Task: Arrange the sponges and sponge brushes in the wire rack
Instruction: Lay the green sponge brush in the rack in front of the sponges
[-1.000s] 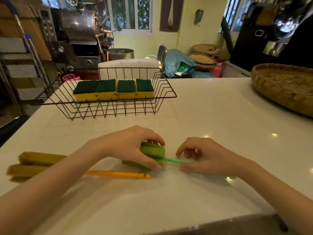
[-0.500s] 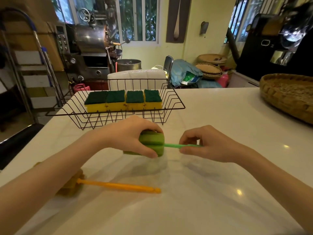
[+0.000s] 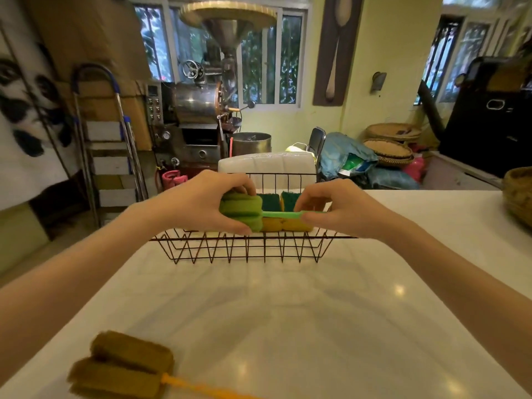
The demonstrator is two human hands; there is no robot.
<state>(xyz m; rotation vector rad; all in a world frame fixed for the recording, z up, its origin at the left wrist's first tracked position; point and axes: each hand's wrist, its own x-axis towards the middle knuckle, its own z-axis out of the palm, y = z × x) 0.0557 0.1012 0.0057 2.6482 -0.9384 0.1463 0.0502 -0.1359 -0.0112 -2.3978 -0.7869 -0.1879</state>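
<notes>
I hold a green sponge brush with a slim green plastic handle level over the black wire rack, my left hand closed around its foam head, my right hand pinching the handle. Yellow-and-green scouring sponges already sit inside the rack. Next I judge it must be lowered in front of them. An orange-handled brown sponge brush waits on the white countertop.

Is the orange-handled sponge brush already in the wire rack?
No. The orange-handled sponge brush lies on the white counter near the camera, well short of the wire rack.
</notes>
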